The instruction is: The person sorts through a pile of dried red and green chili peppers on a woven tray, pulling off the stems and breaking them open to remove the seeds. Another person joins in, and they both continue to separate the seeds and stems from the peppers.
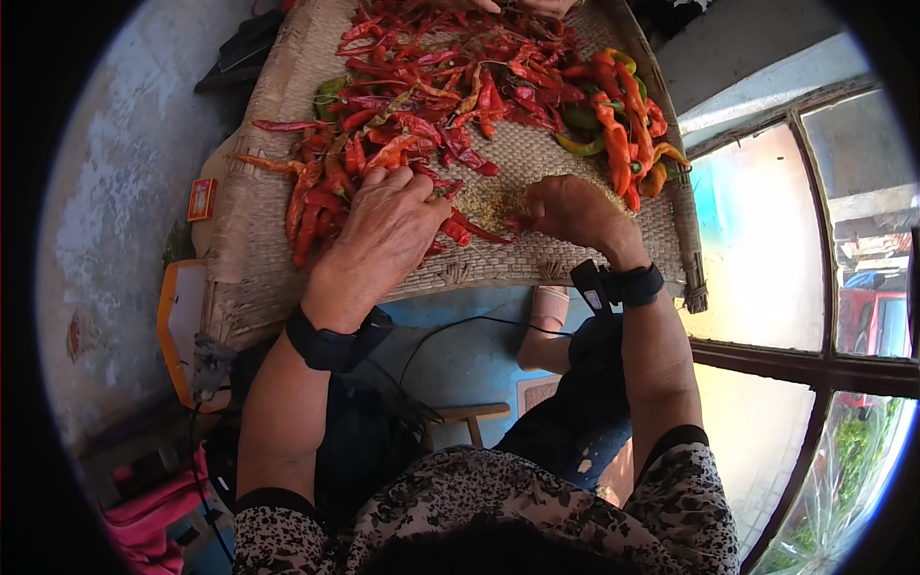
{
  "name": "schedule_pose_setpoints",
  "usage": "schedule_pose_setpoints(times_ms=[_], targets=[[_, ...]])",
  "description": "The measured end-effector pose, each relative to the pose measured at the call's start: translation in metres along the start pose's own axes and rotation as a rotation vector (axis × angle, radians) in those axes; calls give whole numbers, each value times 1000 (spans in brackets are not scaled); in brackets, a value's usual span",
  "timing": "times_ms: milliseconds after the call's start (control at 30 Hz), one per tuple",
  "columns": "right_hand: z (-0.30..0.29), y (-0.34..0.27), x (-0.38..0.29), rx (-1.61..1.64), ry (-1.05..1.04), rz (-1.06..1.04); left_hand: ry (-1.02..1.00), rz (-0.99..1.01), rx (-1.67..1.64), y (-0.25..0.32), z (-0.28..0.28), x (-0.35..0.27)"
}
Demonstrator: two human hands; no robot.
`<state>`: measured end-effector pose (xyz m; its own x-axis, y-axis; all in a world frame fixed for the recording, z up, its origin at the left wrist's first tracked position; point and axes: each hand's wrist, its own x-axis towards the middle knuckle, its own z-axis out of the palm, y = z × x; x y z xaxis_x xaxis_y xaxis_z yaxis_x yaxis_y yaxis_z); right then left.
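Observation:
A heap of dried red chili peppers [431,86] covers much of a woven mat tray [445,272]. My left hand [395,215] lies over the near part of the heap, its fingers bent down among the peppers. Red peppers show beside its thumb; its fingertips are hidden. My right hand [578,208] is curled low over scattered yellowish chili seeds [489,205]. A reddish bit shows at its fingers, too blurred to tell if it is held. Fresher orange-red peppers [617,144], some partly green, are piled at the tray's right, just beyond this hand.
Another person's hands [532,6] are at the tray's far end. On the left are a matchbox [202,199], an orange-edged case [171,338] and a wall [122,180]. A window [755,237] stands at the right. Below, a black cable [460,321] passes near a wooden stool [471,413].

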<state>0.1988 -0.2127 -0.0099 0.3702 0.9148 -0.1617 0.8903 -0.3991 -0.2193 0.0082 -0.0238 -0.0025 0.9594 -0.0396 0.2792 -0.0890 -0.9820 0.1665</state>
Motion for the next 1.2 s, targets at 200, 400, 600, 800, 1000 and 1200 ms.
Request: schedule_pose_setpoints(times_ms=[200,400,600,800,1000,1200], targets=[[-38,4,9,694,229,88,16,5,16,-1,-1,-2],[-27,-2,14,603,503,-2,-20,9,35,2,-1,2],[6,-54,11,229,-27,-111,-28,4,47,0,-3,0],[-9,-56,16,87,-129,-47,-39,-1,38,0,-2,1],[-47,-10,11,478,22,63,-27,0,16,-2,-4,-1],[-32,-1,44,620,755,73,-26,-3,71,0,1,1]])
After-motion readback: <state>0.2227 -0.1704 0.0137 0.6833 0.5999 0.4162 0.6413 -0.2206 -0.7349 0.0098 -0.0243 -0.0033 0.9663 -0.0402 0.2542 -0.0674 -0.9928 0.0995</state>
